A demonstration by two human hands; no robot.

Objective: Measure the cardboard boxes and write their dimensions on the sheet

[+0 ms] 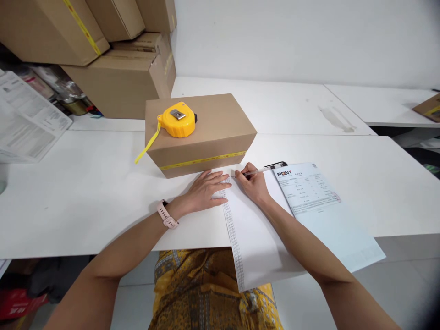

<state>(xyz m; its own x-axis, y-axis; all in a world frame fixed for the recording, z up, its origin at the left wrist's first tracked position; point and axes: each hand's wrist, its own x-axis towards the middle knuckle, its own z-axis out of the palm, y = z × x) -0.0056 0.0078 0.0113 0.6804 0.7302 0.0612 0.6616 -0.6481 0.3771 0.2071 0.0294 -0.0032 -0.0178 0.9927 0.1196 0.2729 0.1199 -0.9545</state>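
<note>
My left hand (205, 189) lies flat with fingers spread on the left edge of a white printed sheet (254, 238) that hangs over the table's front edge. My right hand (252, 183) is closed round a white pen (263, 170), its tip touching the top of that sheet. Just beyond my hands stands a brown cardboard box (206, 137) with a yellow tape stripe. On top of the box rests a yellow tape measure (178, 120), its yellow blade hanging down the box's left side. A pink watch sits on my left wrist.
A light blue form (319, 206) printed with "PONY" lies to the right of the sheet. Larger cardboard boxes (127, 78) are stacked at the back left, with papers (24, 119) at the far left. The white table (85, 197) adjoins further white tables behind and to the right.
</note>
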